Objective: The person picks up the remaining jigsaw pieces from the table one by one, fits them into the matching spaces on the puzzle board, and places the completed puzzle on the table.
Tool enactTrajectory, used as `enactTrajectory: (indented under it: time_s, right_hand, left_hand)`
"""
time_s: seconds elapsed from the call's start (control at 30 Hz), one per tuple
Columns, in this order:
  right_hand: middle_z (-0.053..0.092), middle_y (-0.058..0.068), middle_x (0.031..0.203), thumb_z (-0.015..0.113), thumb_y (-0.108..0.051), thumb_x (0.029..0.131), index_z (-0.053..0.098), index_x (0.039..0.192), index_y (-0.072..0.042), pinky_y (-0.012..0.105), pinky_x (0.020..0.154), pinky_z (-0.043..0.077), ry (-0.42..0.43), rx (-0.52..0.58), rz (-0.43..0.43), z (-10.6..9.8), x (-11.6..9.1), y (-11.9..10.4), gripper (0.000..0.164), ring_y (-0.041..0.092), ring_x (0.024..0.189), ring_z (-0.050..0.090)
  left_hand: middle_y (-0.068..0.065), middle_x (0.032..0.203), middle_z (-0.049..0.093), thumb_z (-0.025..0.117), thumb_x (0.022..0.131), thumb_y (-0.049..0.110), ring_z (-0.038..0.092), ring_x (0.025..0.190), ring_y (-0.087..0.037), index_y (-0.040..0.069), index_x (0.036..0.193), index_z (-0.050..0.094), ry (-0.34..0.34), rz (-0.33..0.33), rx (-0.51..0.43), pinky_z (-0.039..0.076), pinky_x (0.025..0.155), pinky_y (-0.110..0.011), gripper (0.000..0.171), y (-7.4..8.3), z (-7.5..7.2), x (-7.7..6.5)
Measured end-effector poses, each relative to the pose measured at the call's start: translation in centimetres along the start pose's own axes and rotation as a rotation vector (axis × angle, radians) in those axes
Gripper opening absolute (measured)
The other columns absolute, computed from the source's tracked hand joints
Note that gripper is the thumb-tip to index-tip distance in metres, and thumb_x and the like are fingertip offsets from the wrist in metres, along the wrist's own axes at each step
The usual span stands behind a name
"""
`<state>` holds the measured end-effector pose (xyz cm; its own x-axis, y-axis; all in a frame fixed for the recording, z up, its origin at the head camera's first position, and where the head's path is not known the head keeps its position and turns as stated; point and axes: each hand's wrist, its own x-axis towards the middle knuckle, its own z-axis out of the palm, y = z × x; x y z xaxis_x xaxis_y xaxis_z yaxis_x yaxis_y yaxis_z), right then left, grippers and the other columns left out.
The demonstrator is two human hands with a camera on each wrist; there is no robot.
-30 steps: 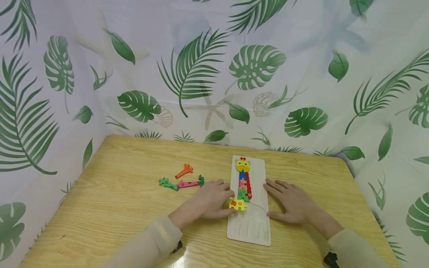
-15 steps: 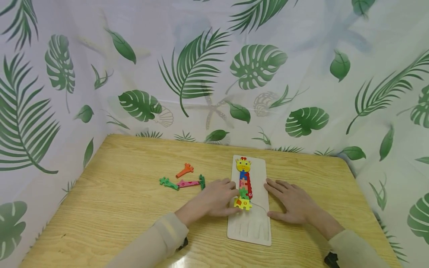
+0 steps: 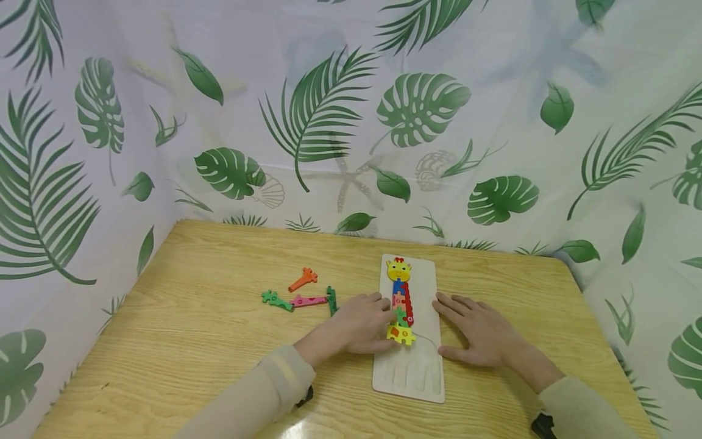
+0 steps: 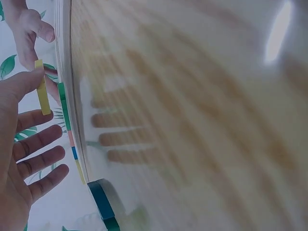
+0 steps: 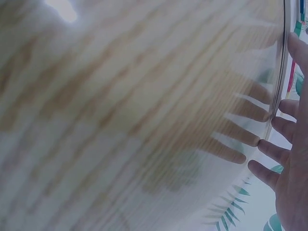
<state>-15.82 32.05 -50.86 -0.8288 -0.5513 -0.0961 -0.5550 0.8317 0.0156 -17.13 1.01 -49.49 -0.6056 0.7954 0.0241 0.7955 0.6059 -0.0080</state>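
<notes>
My left hand (image 3: pixel 362 326) pinches a yellow puzzle piece (image 3: pixel 401 334) with an orange patch between thumb and index finger. In the left wrist view the piece (image 4: pixel 42 89) appears edge-on, the other fingers spread. It is over the wooden puzzle board (image 3: pixel 419 375), right below a green piece (image 3: pixel 401 317) lying there. Above that on the board are a salmon piece, a blue piece (image 3: pixel 398 286), a red piece (image 3: pixel 408 305) and a yellow giraffe head (image 3: pixel 398 271). My right hand (image 3: pixel 482 332) rests flat, fingertips at the board's right edge.
Left of the board on the wooden table (image 3: pixel 197 347) lie an orange piece (image 3: pixel 303 278), a light green piece (image 3: pixel 276 300) and a pink piece (image 3: pixel 309 301). A dark green piece (image 3: pixel 331 299) is close to my left hand. Leaf-patterned cloth (image 3: pixel 329 122) hangs behind.
My left hand has moved right with the yellow puzzle piece, from the board's left side to below the green piece. The right hand has stayed still.
</notes>
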Motion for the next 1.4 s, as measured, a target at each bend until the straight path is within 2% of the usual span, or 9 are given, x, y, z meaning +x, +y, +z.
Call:
enactTrajectory:
  time_s: [0.33,0.6,0.87,1.17,1.4]
  right_hand:
    - [0.04,0.005,0.171,0.05,-0.084,0.091,0.041,0.163,-0.02,0.065,0.114,0.045,0.004,-0.006,-0.002,0.2,0.1,0.1,0.097,0.041,0.149,0.048]
    - [0.039,0.005,0.171,0.049,-0.084,0.091,0.04,0.164,-0.02,0.065,0.115,0.045,-0.001,-0.001,0.004,0.1,0.1,0.0,0.097,0.041,0.15,0.048]
    - [0.04,0.006,0.171,0.052,-0.082,0.092,0.041,0.163,-0.019,0.066,0.114,0.045,0.006,0.01,0.004,0.0,-0.1,0.1,0.096,0.041,0.149,0.048]
    - [0.04,0.005,0.171,0.051,-0.083,0.092,0.041,0.163,-0.02,0.066,0.114,0.045,0.011,0.007,-0.003,0.4,0.0,0.2,0.096,0.041,0.15,0.047]
    - [0.041,0.005,0.17,0.051,-0.083,0.092,0.042,0.163,-0.02,0.066,0.114,0.045,0.017,0.002,-0.006,0.5,0.0,0.2,0.095,0.041,0.149,0.048]
  left_hand:
    - [0.005,0.121,0.072,0.058,0.099,0.068,0.063,0.107,-0.013,0.026,0.118,0.072,-0.01,0.002,0.02,0.056,0.095,-0.029,0.048,0.4,-0.2,0.4]
    - [0.004,0.131,0.071,0.057,0.099,0.068,0.063,0.116,-0.015,0.027,0.123,0.072,-0.051,-0.036,0.039,0.055,0.1,-0.032,0.05,0.7,0.1,0.8]
    - [0.004,0.129,0.071,0.057,0.099,0.069,0.064,0.114,-0.015,0.027,0.125,0.071,-0.031,-0.013,0.072,0.055,0.096,-0.031,0.051,0.8,0.3,1.1]
    - [0.003,0.132,0.07,0.057,0.099,0.068,0.064,0.119,-0.016,0.027,0.129,0.07,-0.053,-0.025,0.068,0.055,0.101,-0.033,0.052,0.8,0.8,1.3]
    - [0.004,0.13,0.07,0.057,0.099,0.068,0.065,0.116,-0.015,0.027,0.128,0.069,-0.051,-0.012,0.102,0.056,0.098,-0.031,0.052,0.8,0.5,1.1]
